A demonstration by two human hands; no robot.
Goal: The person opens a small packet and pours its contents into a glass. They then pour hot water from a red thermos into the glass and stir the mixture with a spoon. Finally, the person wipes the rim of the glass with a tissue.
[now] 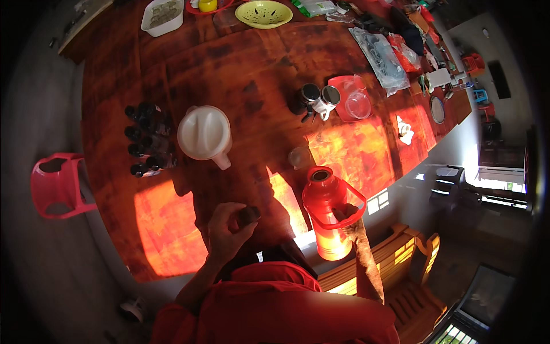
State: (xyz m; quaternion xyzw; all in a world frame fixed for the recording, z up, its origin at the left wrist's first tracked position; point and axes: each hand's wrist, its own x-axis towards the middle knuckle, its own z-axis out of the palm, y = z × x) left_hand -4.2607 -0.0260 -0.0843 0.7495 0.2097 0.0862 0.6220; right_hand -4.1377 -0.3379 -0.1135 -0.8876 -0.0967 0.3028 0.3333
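Observation:
A red thermos flask (pixel 325 200) with its mouth uncovered is in my right hand (pixel 350 222), over the near edge of the table. The fingers of that hand are closed at the flask's side handle. To the left, my left hand (pixel 226 230) is closed on a short, dark, round stopper (pixel 248 215), in shadow and hard to make out. Just beyond the flask stands a small clear glass cup (pixel 299 157). A white lidded pitcher (pixel 204 133) is on the table past my left hand.
Several dark bottles (pixel 150 137) stand left of the pitcher. Two lidded mugs (pixel 318 97) sit beside a red tray (pixel 345 86). A yellow colander (pixel 263 14) is at the far edge. A wooden bench (pixel 395 255) is at the near right, a pink stool (pixel 60 184) at the left.

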